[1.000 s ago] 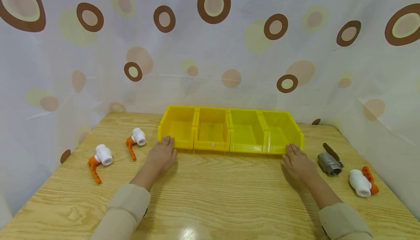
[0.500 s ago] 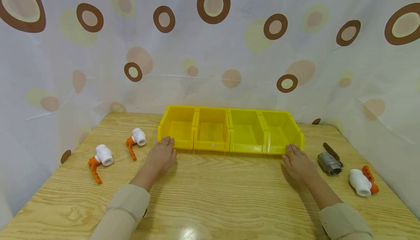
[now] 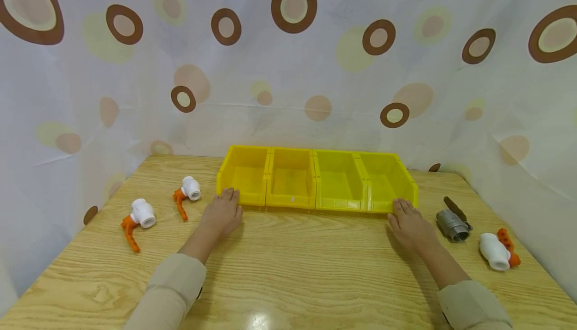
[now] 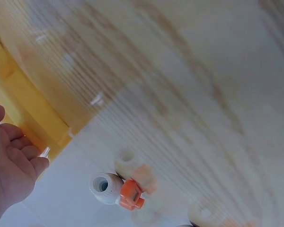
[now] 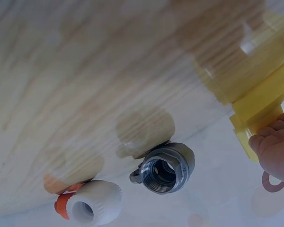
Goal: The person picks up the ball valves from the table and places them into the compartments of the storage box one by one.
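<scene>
A row of yellow storage bins (image 3: 292,201) stands at the back of the table. My left hand (image 3: 222,215) rests its fingers against the front of the leftmost bin; the left wrist view shows that hand (image 4: 14,165) beside the yellow wall. At the rightmost bin, my right hand (image 3: 411,226) touches the front lip, and in the right wrist view its fingertips (image 5: 267,135) meet the yellow plastic. Neither hand holds anything. Inside the bins I see only bare yellow floors, apart from a small white mark on one front wall.
Two white ball valves with orange handles (image 3: 143,213) (image 3: 191,188) lie at the left. On the right are a grey metal ball valve (image 3: 452,225) and another white valve (image 3: 494,251). A patterned curtain (image 3: 288,69) hangs behind the wooden table (image 3: 297,270).
</scene>
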`<action>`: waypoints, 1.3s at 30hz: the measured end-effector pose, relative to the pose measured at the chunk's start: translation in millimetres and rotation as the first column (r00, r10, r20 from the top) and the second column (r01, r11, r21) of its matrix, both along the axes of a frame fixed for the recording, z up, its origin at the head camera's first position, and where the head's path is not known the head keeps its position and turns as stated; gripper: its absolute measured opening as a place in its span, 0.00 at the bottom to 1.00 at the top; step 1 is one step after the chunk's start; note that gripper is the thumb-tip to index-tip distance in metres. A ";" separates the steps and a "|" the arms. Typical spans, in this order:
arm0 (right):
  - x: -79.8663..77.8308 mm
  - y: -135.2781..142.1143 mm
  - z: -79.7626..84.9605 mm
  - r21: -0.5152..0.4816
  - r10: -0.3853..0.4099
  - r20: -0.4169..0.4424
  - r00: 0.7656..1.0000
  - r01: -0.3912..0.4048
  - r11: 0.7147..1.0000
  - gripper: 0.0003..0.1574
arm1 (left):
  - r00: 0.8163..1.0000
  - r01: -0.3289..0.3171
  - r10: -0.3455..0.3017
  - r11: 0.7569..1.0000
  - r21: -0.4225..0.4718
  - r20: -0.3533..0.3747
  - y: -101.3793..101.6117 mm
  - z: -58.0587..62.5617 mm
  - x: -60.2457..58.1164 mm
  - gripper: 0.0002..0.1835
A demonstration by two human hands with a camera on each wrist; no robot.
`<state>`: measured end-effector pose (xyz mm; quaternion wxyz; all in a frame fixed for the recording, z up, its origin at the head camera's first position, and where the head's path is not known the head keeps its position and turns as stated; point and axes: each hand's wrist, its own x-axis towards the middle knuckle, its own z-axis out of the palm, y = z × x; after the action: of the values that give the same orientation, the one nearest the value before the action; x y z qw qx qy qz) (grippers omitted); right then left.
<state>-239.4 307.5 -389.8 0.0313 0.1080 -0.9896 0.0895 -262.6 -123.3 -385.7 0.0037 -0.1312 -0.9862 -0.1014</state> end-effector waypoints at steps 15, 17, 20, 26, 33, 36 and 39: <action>1.5 0.6 -0.6 -0.004 -0.002 0.007 1.000 0.002 1.000 0.35 | 1.000 0.005 -0.005 1.000 -0.014 -0.003 -1.2 1.5 1.3 0.29; 1.7 0.6 -0.8 -0.006 -0.005 0.013 1.000 0.005 1.000 0.35 | 1.000 0.006 -0.006 1.000 -0.017 0.001 -1.6 1.4 1.8 0.29; 2.0 0.6 -1.1 -0.003 -0.005 0.012 1.000 0.005 1.000 0.35 | 1.000 0.008 -0.008 1.000 -0.020 0.003 -2.0 1.1 2.5 0.29; 2.2 0.1 -0.2 -0.001 -0.002 0.003 1.000 0.002 1.000 0.35 | 1.000 0.009 -0.009 1.000 -0.026 -0.002 -2.5 1.8 4.2 0.28; 3.7 -0.6 1.4 0.006 0.003 -0.009 1.000 -0.003 1.000 0.34 | 1.000 0.005 -0.005 1.000 -0.019 0.001 -2.2 2.9 5.4 0.29; 4.4 -1.0 1.9 0.003 0.003 -0.009 1.000 -0.003 1.000 0.34 | 1.000 0.007 -0.007 1.000 -0.021 -0.010 -2.0 3.0 6.0 0.28; 4.6 -1.1 1.6 0.003 0.004 -0.006 1.000 -0.004 1.000 0.34 | 1.000 0.008 -0.008 1.000 -0.027 -0.015 -2.1 2.9 7.0 0.28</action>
<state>-234.9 306.4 -388.2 0.0339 0.1101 -0.9895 0.0876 -255.5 -125.4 -382.8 0.0092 -0.1358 -0.9868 -0.0873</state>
